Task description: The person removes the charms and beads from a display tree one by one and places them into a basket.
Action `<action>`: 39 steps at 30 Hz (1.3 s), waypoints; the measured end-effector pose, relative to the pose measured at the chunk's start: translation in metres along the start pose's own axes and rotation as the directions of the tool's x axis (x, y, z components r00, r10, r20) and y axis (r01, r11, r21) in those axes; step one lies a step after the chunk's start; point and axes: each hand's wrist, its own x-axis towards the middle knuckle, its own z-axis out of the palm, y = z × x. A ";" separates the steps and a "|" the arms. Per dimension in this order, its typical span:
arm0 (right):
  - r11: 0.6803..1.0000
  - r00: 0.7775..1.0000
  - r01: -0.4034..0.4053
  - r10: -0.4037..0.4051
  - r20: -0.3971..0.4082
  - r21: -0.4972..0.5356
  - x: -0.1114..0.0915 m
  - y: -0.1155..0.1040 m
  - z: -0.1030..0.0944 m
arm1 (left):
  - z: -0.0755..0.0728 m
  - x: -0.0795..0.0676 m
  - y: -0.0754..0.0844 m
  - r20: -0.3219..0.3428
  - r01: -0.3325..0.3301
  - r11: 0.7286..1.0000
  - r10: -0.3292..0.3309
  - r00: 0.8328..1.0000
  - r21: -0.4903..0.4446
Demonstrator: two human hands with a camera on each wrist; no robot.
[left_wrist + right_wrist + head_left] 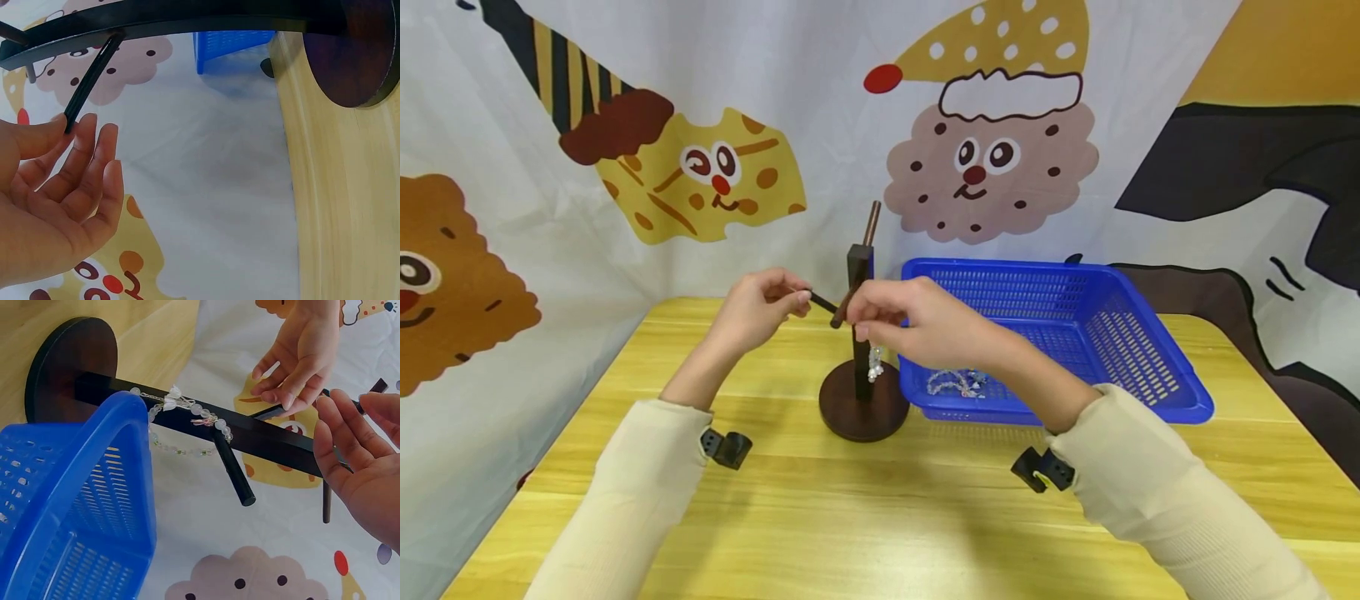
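A dark wooden display stand (pixel 858 333) rises from a round base (pixel 863 417), pegs jutting from its post. My left hand (pixel 763 310) pinches the end of the lower left peg (pixel 92 84) between thumb and fingers. Close to the upper front peg (pixel 842 308) is my right hand (pixel 917 317), its fingers loosely bent; in the right wrist view they overlap the top of the post. A clear beaded bracelet (pixel 222 428) with white charms hangs on the lower right peg (pixel 234 472), partly looped around the post.
Right of the stand, a blue perforated basket (pixel 1150 287) sits close to the base. More beaded jewellery (pixel 958 383) lies in its near left corner. The wooden table (pixel 820 517) reaches back to a cartoon-printed cloth (pixel 842 125).
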 end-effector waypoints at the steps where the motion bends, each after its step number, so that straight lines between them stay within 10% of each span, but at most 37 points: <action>1: 1.000 1.000 -0.007 0.007 0.003 -0.004 -0.001 0.001 0.000 | 0.000 0.000 0.000 -0.001 -0.001 1.000 0.001 1.000 -0.002; 39: 0.976 0.976 -0.216 0.215 0.031 0.011 -0.035 0.049 0.035 | -0.001 0.001 -0.002 0.016 0.005 1.000 -0.005 1.000 -0.023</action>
